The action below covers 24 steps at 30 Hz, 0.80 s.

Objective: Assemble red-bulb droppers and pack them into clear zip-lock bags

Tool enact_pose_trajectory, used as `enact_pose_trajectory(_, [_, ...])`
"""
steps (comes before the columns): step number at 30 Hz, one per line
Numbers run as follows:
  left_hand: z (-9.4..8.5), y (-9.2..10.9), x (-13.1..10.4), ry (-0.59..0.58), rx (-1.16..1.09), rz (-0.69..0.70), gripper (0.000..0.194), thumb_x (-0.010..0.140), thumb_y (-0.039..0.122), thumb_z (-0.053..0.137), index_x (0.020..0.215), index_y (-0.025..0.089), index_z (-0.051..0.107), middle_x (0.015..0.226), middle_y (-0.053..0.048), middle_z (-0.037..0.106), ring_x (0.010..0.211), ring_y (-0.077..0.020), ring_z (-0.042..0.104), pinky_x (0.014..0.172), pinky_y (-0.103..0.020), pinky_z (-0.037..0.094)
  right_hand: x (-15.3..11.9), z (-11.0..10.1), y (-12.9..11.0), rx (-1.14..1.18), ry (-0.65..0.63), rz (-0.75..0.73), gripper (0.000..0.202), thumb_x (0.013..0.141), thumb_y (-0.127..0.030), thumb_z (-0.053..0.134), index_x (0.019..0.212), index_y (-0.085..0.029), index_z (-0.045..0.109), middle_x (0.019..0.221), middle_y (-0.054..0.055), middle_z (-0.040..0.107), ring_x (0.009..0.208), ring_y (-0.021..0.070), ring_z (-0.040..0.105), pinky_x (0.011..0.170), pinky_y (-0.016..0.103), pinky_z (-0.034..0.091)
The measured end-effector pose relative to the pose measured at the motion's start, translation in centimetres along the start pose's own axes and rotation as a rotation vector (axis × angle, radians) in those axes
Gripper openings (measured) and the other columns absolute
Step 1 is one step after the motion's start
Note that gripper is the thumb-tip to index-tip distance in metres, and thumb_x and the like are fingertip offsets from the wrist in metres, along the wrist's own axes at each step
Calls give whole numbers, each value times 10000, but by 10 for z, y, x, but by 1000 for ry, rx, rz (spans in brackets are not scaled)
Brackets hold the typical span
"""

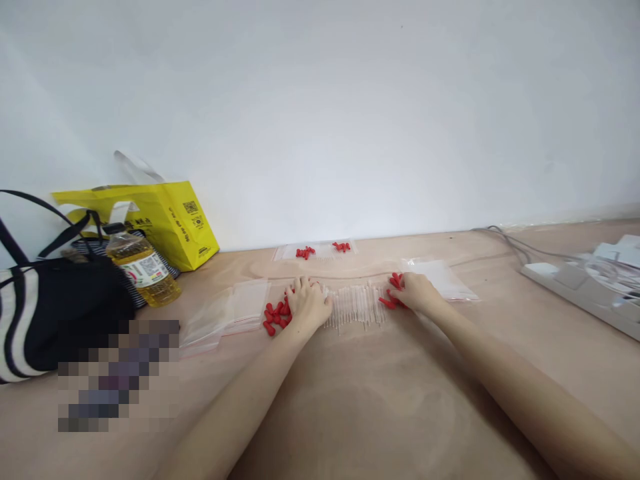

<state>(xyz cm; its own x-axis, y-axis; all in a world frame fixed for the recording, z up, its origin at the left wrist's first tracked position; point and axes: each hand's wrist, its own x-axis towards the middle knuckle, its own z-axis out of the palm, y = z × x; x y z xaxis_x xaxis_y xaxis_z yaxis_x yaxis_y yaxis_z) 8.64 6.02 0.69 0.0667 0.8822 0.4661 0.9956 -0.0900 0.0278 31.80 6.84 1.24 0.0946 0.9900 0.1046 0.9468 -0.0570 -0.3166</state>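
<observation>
My left hand (307, 303) lies over a pile of red rubber bulbs (270, 319), its bent fingers apart on top of them. Beside its thumb begins a row of thin clear tubes (357, 307), laid side by side on the table. At the row's right end, my right hand (419, 292) has its fingers closed at a smaller heap of red bulbs (393, 300); its fingertips are partly hidden, and a bulb appears pinched there. Farther back, a clear bag (323, 251) carries two small clusters of red bulbs (306, 253) with thin tubes between them.
Clear zip bags (245, 303) lie left of the bulbs, and another bag stack (445, 280) is behind my right hand. Farther left stand an oil bottle (145, 267), a yellow bag (175, 227) and a black bag (75, 313). A white power strip (575, 293) with cables sits at right.
</observation>
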Motion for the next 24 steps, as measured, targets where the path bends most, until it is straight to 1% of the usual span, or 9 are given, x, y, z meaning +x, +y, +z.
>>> enact_pose_trajectory(3, [3,3,7,-19,12,-24,216,644,342,551,686,158,655,942,-164,567,948,-332,453,762,-466,341,-1,-3,-2,-3,-7,-9,143,676,-265,549,563,-179,532,601,46,587,554,141,532,480,222,303])
enact_pose_trajectory(6, [5,3,12,-38,6,-53,229,626,351,564,651,146,664,940,-184,571,942,-346,459,728,-462,362,-2,-6,-4,-1,-8,-16,147,686,-266,536,572,-173,536,614,56,595,564,144,534,489,221,312])
enact_pose_trajectory(10, [7,4,17,-53,-20,-81,220,603,354,597,593,143,656,901,-182,586,920,-350,479,698,-457,382,-1,-3,-7,8,33,-23,134,699,-272,541,730,-146,573,732,89,625,649,164,557,521,220,330])
enact_pose_trajectory(12, [5,4,18,-50,-42,-82,184,598,329,611,558,152,641,864,-168,595,906,-352,489,680,-459,391,-2,0,-10,32,72,-81,171,724,-260,525,814,-126,579,774,106,628,700,178,563,558,228,342])
enact_pose_trajectory(14, [1,4,16,-37,-77,-57,174,619,315,604,540,162,625,829,-151,598,889,-342,500,664,-455,400,-5,4,-15,63,84,-167,173,761,-253,493,827,-125,589,771,100,626,716,176,563,607,238,355])
enact_pose_trajectory(17, [-12,2,7,-8,-160,54,186,699,318,553,588,178,605,817,-101,602,865,-276,518,682,-406,419,-14,12,-26,165,91,-340,166,789,-245,474,783,-160,616,762,63,617,729,153,556,673,241,373])
enact_pose_trajectory(20, [-26,-8,-16,18,-273,250,131,773,276,493,711,186,566,813,-35,608,828,-181,538,721,-313,424,-28,19,-39,364,127,-517,162,785,-249,490,784,-174,633,777,54,613,741,150,554,679,249,402])
enact_pose_trajectory(22, [-30,-18,-34,100,-396,461,138,815,250,441,744,178,536,744,-25,609,733,-164,548,709,-316,411,-38,24,-46,495,131,-573,152,778,-249,507,790,-169,635,795,57,626,756,154,566,694,259,421])
enact_pose_trajectory(24, [-28,-27,-50,155,-415,547,159,838,227,411,741,179,528,647,-4,607,616,-142,539,685,-312,391,-48,30,-52,595,118,-604,150,776,-237,516,830,-166,637,820,56,641,767,154,579,712,265,431])
